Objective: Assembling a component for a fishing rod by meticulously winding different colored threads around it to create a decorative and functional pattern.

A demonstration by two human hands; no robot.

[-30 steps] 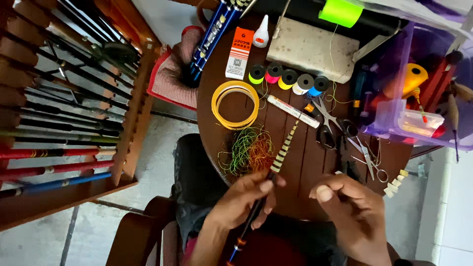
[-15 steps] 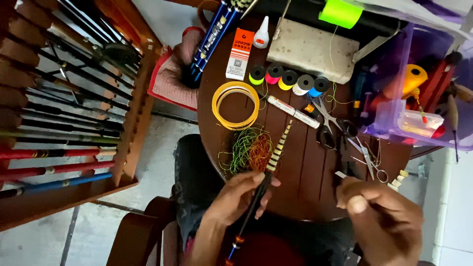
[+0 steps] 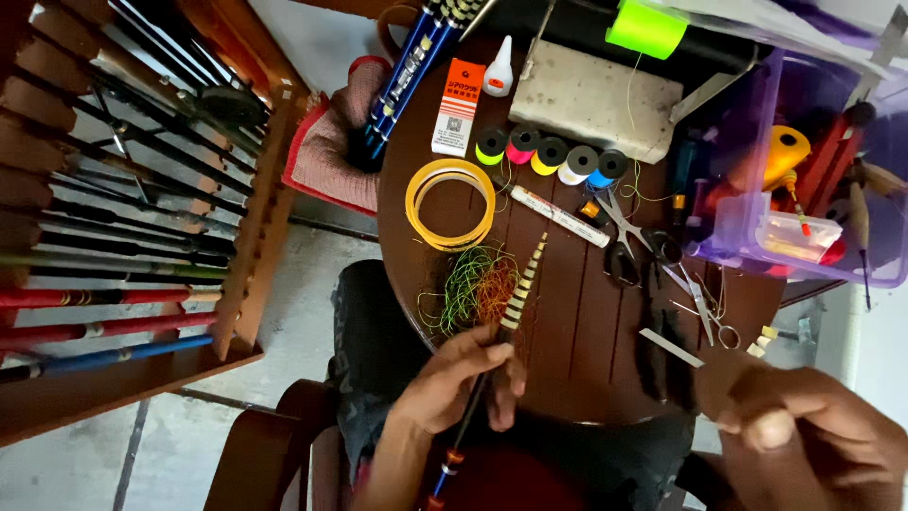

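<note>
Striped rod tip (image 3: 522, 284) grasped in left grip (image 3: 463, 383); right grip (image 3: 813, 435) pinched, contents unclear; best kept steady over surface (image 3: 567, 350)

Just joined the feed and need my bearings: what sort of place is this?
Probably a small fishing-rod repair or building workshop. A wooden rack holds rows of rods, thread spools line the round table, and the left hand grips a rod with a striped tip.
</note>
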